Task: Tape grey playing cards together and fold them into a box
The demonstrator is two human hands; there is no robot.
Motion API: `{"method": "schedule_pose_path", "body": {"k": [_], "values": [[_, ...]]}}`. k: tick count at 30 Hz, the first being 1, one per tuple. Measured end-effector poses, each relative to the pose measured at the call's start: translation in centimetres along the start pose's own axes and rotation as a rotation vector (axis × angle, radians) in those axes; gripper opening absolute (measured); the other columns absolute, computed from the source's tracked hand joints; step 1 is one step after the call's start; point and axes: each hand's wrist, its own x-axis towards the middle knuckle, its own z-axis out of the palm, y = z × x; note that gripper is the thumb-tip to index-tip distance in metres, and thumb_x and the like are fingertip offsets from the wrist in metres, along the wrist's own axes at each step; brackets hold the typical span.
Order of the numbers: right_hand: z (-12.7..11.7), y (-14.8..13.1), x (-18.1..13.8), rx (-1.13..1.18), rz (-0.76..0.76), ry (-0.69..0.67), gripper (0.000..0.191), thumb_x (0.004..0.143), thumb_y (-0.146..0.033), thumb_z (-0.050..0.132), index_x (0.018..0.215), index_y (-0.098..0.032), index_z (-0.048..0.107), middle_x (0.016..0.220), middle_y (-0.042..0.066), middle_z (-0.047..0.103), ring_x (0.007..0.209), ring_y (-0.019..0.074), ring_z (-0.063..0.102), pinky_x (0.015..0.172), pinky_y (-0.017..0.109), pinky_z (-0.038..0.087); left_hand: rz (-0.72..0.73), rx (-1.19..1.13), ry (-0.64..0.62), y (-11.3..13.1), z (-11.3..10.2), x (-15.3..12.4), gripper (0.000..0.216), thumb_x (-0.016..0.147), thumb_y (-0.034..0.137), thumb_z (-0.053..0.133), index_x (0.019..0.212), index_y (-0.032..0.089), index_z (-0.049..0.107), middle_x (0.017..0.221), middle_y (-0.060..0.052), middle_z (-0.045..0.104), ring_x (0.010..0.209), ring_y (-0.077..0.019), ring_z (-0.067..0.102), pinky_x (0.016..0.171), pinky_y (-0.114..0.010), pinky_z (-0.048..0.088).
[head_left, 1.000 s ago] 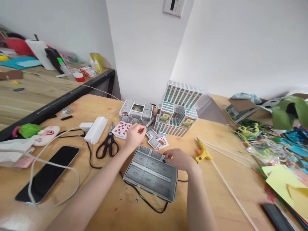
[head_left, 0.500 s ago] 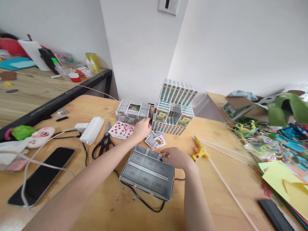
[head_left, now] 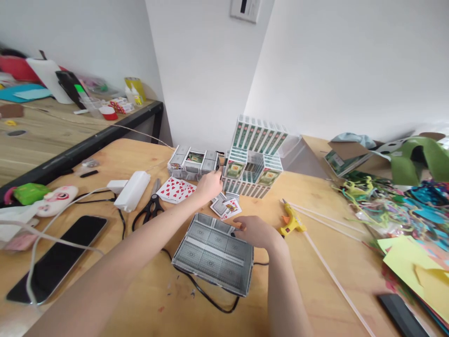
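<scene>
A shallow open box made of grey-backed playing cards (head_left: 210,260) lies tilted in front of me. My right hand (head_left: 255,231) is closed on its far right wall, with the fingertips curled over the rim. My left hand (head_left: 209,184) reaches forward between a long grey card-covered structure (head_left: 194,161) and stacked green-and-white card boxes (head_left: 250,159). Its fingers are closed near a small dark thing that I cannot make out. Below that hand lie a few loose cards (head_left: 229,207), a face card among them. A spread of heart cards (head_left: 174,189) is to its left.
Black-handled scissors (head_left: 149,210), a white power block (head_left: 132,191) and a phone (head_left: 58,260) lie on the left, with cables around them. A yellow glue gun (head_left: 292,220) and clear glue sticks are on the right, near coloured paper (head_left: 414,262) and craft scraps.
My left hand has shifted slightly right and away from me. The open card box has moved a little nearer with my right hand on it.
</scene>
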Motion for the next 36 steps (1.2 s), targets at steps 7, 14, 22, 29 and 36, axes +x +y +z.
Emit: {"method": "schedule_pose_path", "body": {"k": [7,14,22,29,36], "values": [[0.1,0.1,0.2,-0.016,0.012,0.002,0.05,0.074,-0.029,0.053,0.123,-0.02,0.053,0.11,0.009,0.064,0.1,0.0246,0.059,0.08,0.031,0.044,-0.017,0.029,-0.05,0.5,-0.3,0.4,0.034,0.078,0.014,0.043,0.11,0.014,0.054,0.094,-0.014,0.065,0.086,-0.025,0.064,0.071,-0.031,0.048],[0.1,0.1,0.2,0.006,0.026,-0.005,0.049,0.074,-0.03,0.054,0.122,-0.02,0.053,0.11,0.009,0.064,0.099,0.0243,0.06,0.079,0.031,0.044,-0.064,0.053,-0.121,0.4,-0.2,0.3,0.036,0.074,0.026,0.051,0.107,0.014,0.057,0.088,-0.016,0.067,0.084,-0.03,0.065,0.069,-0.036,0.05],[-0.1,-0.1,0.1,-0.003,0.03,-0.007,0.048,0.074,-0.029,0.054,0.121,-0.021,0.054,0.108,0.009,0.064,0.097,0.0241,0.06,0.075,0.03,0.044,-0.068,0.052,-0.211,0.2,-0.1,0.2,0.043,0.071,0.032,0.055,0.11,0.017,0.056,0.088,-0.014,0.069,0.083,-0.0289,0.065,0.067,-0.034,0.05],[0.1,0.0,0.4,0.057,-0.042,0.041,0.04,0.075,-0.023,0.054,0.114,-0.024,0.06,0.1,0.005,0.067,0.087,0.0184,0.062,0.071,0.025,0.042,-0.065,0.017,-0.124,-0.4,-1.2,-1.0,0.046,0.076,0.031,0.052,0.12,0.019,0.047,0.086,-0.01,0.069,0.079,-0.0276,0.065,0.066,-0.033,0.048],[0.1,0.6,1.0,0.136,-0.224,0.091,0.027,0.082,-0.026,0.045,0.079,-0.019,0.071,0.071,0.0,0.067,0.069,0.0152,0.058,0.059,0.022,0.039,0.035,-0.131,-0.203,-3.8,-0.7,-2.4,0.018,0.067,0.019,0.06,0.084,0.023,0.065,0.086,-0.003,0.066,0.077,-0.0194,0.063,0.069,-0.026,0.046]]}}
